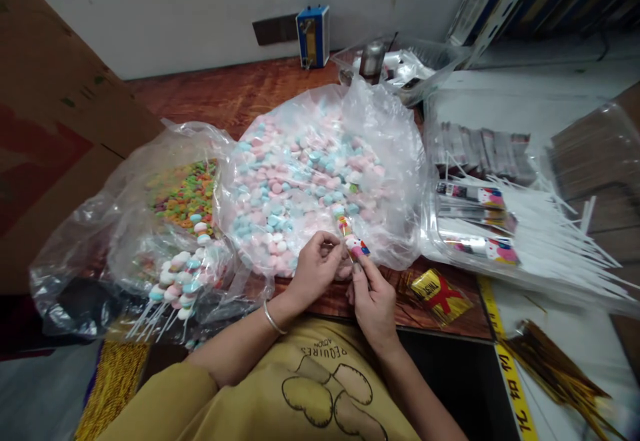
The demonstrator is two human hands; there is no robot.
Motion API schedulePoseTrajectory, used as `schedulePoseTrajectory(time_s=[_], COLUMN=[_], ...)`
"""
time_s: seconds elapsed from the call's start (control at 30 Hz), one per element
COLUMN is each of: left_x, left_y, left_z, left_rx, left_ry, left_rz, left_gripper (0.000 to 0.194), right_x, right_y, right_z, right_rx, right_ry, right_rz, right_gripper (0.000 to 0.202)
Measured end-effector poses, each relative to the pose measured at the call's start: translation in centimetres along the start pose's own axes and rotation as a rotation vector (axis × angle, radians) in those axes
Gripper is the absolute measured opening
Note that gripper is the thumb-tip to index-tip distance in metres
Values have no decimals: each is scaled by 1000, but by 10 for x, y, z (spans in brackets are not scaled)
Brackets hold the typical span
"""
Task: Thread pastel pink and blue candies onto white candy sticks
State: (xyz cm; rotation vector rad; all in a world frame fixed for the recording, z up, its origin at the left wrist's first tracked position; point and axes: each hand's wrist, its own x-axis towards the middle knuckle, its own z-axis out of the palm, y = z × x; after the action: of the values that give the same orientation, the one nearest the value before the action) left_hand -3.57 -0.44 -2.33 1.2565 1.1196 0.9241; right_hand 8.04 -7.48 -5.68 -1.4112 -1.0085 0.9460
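Note:
A small clear candy wrapper (356, 246) with a colourful cartoon print stands upright between my hands, with bright candies in its upper end. My right hand (374, 298) grips its lower part between thumb and fingers. Close against the wrapper's left edge, my left hand (319, 266) is closed in a pinch; what its fingertips hold is too small to make out. Just behind both hands lies a large clear plastic bag (395, 141) of pink, blue and white candies (300, 174).
Finished-looking candy skewers (177, 281) lie at left on a bag of multicoloured ring candies (187, 191). At right, a clear tray (430, 234) holds white sticks (560, 228) and printed wrappers (477, 249). A gold packet (440, 298) and gold twist ties (560, 368) lie nearer. A cardboard box (60, 128) stands left.

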Motion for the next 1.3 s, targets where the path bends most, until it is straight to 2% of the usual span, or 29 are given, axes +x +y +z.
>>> schedulePoseTrajectory(time_s=[0.1,0.17,0.23,0.37,0.43,0.5,0.6,0.77,0.93,1.07,1.2,1.3], left_x=[5,6,5,4,3,1,-2,-9,-20,-18,-10,-8], left_y=[5,6,6,8,9,11,10,3,-1,5,9,7], left_z=[2,5,9,13,13,12,12,19,25,24,19,17], left_rx=[-343,-517,-636,-702,-691,-680,-671,-538,-413,-488,-554,-578], left_ry=[-96,-206,-246,-143,-107,-160,-293,-169,-219,-204,-76,-123], left_rz=[-302,-399,-426,-367,-308,-305,-375,-337,-343,-305,-251,-282], left_gripper=[40,45,45,43,45,49,50,47,53,50,45,48], right_x=[-1,-2,-3,-9,-10,-11,-11,-14,-11,-7,-7,-9], right_y=[-1,-2,-4,-8,-10,-12,-12,-13,-18,-20,-18,-15], right_z=[1,3,4,1,-2,-4,-2,8,12,10,9,10], right_rx=[69,116,144,191,180,187,286,393,432,406,361,356], right_ry=[44,3,-19,84,75,13,-36,-26,24,32,3,-41], right_rz=[33,47,46,38,61,93,140,195,207,170,137,141], right_gripper=[38,34,31,28,27,28,31,36,37,40,37,37])
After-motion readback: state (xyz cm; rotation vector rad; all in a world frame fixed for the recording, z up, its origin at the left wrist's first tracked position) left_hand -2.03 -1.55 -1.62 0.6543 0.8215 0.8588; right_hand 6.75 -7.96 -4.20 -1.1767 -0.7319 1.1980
